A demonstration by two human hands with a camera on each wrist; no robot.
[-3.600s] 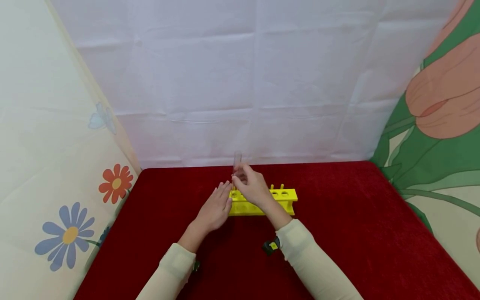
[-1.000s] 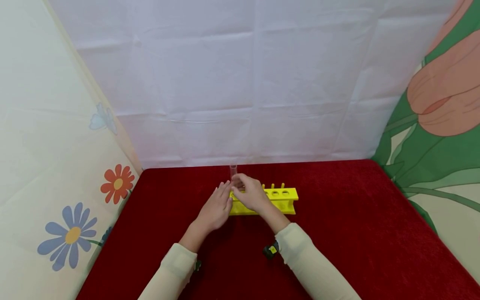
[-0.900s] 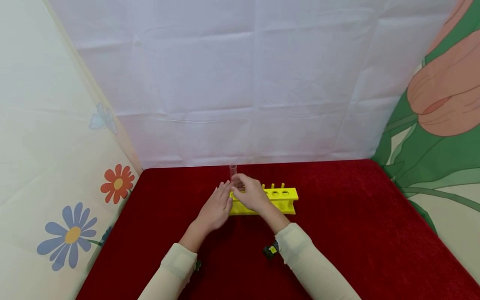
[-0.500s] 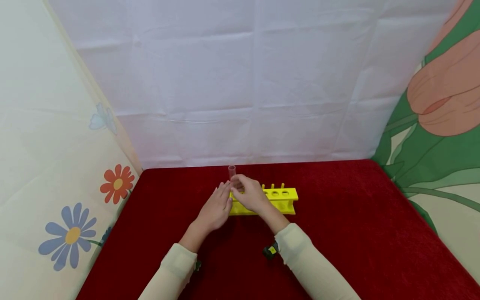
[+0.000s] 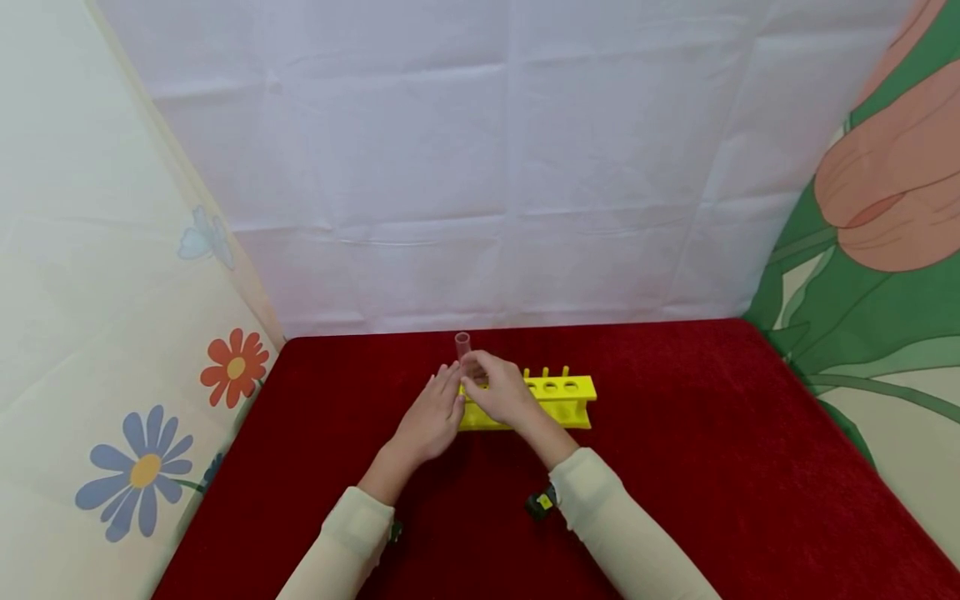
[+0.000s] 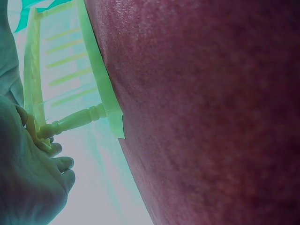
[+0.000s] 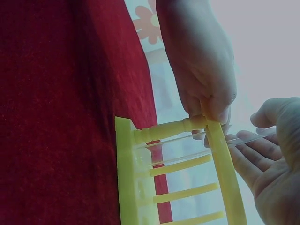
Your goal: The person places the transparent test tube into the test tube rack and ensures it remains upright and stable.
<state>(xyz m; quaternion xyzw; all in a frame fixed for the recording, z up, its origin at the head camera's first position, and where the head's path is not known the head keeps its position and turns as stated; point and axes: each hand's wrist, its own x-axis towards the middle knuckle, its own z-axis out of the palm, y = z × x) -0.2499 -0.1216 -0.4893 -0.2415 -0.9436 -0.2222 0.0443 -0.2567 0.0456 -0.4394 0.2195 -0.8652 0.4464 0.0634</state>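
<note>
A yellow test tube rack stands on the red cloth. My left hand holds its left end, thumb in front and fingers reaching past the end; the right wrist view shows that hand at the top plate. The clear test tube stands nearly upright with its open mouth up. In the right wrist view the tube passes through the top plate near the end post. My right hand has its thumb and fingers curled round the tube's upper part. Exactly where the fingertips touch the glass is hidden.
Holes show in the rack's right half, with short pegs along its back. The red cloth covers the table up to a white backdrop. Flower-printed panels flank both sides.
Since the earliest frame, my right hand and the test tube have come down into the rack's left end. Lately the tube's top has shifted slightly left and down. My left hand has stayed put.
</note>
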